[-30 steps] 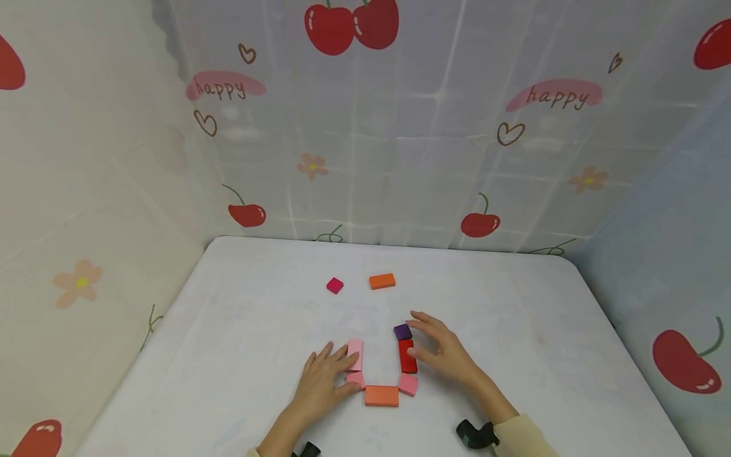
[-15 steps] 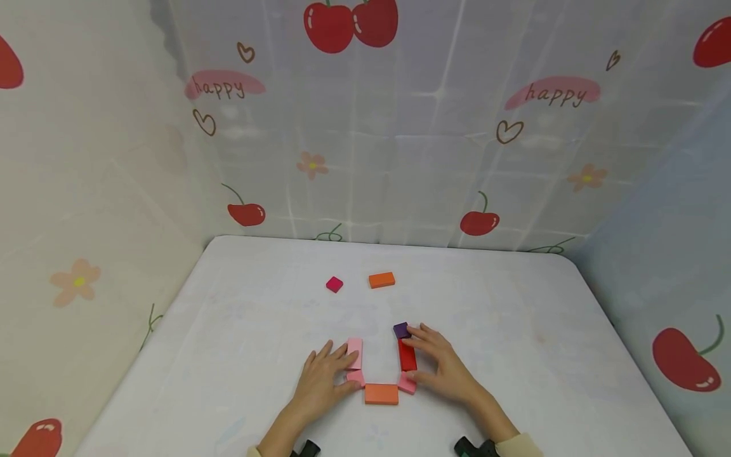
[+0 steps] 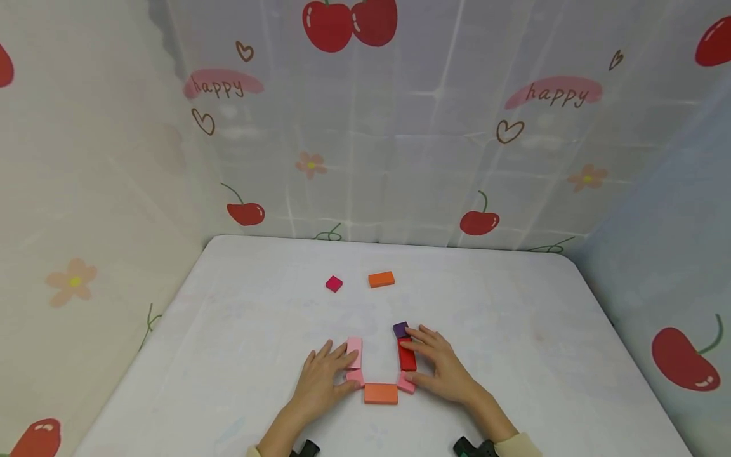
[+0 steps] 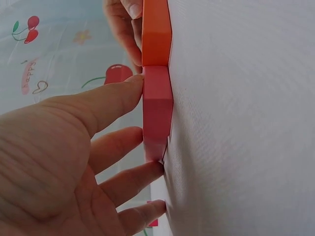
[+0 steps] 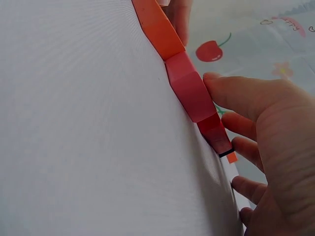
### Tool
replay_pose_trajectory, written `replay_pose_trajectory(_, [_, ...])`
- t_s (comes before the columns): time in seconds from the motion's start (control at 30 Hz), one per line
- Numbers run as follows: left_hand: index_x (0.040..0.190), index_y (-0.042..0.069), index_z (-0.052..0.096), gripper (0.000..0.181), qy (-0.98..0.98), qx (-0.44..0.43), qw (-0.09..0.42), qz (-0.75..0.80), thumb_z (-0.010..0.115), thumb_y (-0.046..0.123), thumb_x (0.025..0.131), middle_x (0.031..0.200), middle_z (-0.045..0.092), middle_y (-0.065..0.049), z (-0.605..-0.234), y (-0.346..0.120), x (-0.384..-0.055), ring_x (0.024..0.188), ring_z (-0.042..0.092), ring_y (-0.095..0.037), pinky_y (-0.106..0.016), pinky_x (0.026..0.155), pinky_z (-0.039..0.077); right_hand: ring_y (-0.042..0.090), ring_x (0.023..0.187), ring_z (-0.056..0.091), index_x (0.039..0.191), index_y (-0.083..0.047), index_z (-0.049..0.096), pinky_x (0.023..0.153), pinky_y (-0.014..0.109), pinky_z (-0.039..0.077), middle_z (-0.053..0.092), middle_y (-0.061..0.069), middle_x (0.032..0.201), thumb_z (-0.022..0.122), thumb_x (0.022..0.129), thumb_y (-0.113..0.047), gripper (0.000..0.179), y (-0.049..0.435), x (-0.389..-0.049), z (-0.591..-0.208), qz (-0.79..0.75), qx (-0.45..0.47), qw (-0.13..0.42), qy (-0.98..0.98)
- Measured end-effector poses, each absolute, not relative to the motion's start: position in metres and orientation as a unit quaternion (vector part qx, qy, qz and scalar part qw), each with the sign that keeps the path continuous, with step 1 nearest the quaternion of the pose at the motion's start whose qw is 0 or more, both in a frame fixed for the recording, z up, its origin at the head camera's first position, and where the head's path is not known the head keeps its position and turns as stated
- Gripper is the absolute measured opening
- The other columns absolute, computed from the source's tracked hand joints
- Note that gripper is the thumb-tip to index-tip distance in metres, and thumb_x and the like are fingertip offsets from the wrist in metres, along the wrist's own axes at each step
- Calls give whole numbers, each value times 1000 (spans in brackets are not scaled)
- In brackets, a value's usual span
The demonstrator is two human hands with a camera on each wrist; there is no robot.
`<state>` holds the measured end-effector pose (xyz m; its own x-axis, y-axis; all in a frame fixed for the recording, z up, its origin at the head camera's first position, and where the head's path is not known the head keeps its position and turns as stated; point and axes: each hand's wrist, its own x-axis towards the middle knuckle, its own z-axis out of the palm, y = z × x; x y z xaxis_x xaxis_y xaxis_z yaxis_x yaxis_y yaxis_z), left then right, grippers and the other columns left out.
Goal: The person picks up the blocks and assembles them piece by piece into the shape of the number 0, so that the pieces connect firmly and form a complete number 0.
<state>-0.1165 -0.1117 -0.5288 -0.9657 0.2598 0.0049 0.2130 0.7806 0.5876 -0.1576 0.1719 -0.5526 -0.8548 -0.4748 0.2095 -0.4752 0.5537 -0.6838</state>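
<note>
Flat blocks lie end to end in a U on the white table. An orange block (image 3: pixel 381 394) forms its base. My left hand (image 3: pixel 322 384) rests along the left side, thumb at a short pink block (image 3: pixel 352 376) and index finger on a longer pink block (image 3: pixel 355 344). On the right side, the thumb of my right hand (image 3: pixel 442 369) touches another short pink block (image 5: pixel 193 96). Its fingers reach over the red block (image 3: pixel 407 360), close to the purple block (image 3: pixel 400 330) at the far end. Both hands have loosely spread fingers.
Farther back on the table (image 3: pixel 257 304) lie a crimson block (image 3: pixel 334 284) and a second orange block (image 3: pixel 381 279). A cherry-print curtain (image 3: pixel 388 158) surrounds the table at the back and sides. Black wrist straps (image 3: pixel 476 448) show at the front.
My right hand has come slightly nearer the front; its thumb has passed from the red block down to the right short pink block. The left hand stays in place.
</note>
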Motion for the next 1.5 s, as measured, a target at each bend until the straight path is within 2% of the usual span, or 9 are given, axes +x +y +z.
replay_pose_trajectory(0.7, [132,14,63,59,943,129,28,304,77,39,80,142,55,-14,-532,-112,-117,138,37,-46,-73,106,23,35,144,31,131,-24,62,113,66,17,47,1,150,76,79,-33,54,171,-157,-551,375,272,2,-886])
replay_pose_trajectory(0.9, [136,11,59,59,931,109,31,348,76,31,83,145,51,-16,-520,-120,-124,136,41,-44,-66,108,29,35,144,31,131,-23,62,113,66,17,47,2,150,77,79,-33,55,171,-157,-551,372,272,2,-887])
replay_pose_trajectory(1.07, [138,8,55,59,915,75,-34,394,76,21,85,142,52,-18,-508,-135,-155,133,47,-38,-55,108,38,35,144,32,131,-23,63,113,66,18,47,2,149,76,80,-34,55,171,-157,-552,372,273,5,-887])
replay_pose_trajectory(1.2, [139,5,54,61,888,60,-80,448,77,13,83,138,54,-19,-501,-148,-193,125,53,-38,-54,103,44,36,144,32,131,-23,63,113,67,18,48,2,149,76,80,-36,54,172,-157,-552,373,275,4,-886])
replay_pose_trajectory(1.4, [141,8,51,65,883,33,-69,462,77,11,83,139,49,-19,-503,-158,-239,117,56,-36,-51,97,49,36,144,32,131,-22,63,113,67,18,48,2,149,75,81,-36,54,173,-156,-552,376,276,4,-884])
replay_pose_trajectory(1.5, [141,6,51,65,887,23,-58,458,78,11,82,137,49,-22,-508,-159,-255,114,57,-37,-48,93,51,36,144,32,131,-22,63,113,66,18,48,2,149,75,81,-36,54,173,-156,-551,375,275,4,-885])
